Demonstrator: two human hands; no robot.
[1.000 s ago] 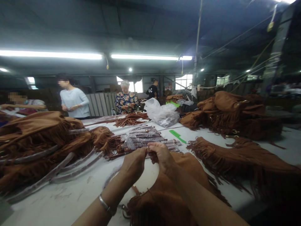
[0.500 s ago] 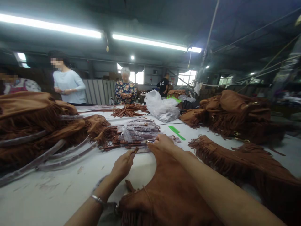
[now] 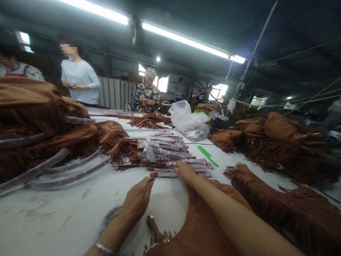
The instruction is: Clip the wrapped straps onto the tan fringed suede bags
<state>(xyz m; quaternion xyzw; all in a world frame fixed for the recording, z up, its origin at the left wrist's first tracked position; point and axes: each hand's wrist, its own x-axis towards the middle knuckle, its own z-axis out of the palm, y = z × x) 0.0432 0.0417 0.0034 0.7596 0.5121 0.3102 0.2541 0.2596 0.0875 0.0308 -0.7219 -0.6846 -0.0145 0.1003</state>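
Observation:
A brown suede bag with fringe (image 3: 213,220) lies under my right forearm at the front of the white table. My left hand (image 3: 138,197) is closed on the end of a brown strap (image 3: 153,175) with a metal bit. Just right of it, my right hand (image 3: 185,173) pinches a small metal clasp (image 3: 173,165) at the edge of a pile of plastic-wrapped straps (image 3: 165,147). A short brown tab (image 3: 153,225) stands up near the bag's opening, below my hands.
Fringed brown bags are heaped on the left (image 3: 39,110) and right (image 3: 282,138). A green comb (image 3: 207,156) and a white plastic bag (image 3: 189,121) lie past my right hand. Loose brown strips (image 3: 149,120) are farther back. Several people stand beyond the table (image 3: 53,213).
The view has tilted and shifted. My right hand has left the bag's upper corner and now holds the clasp by the wrapped straps. The bag sits lower, with its tab more exposed.

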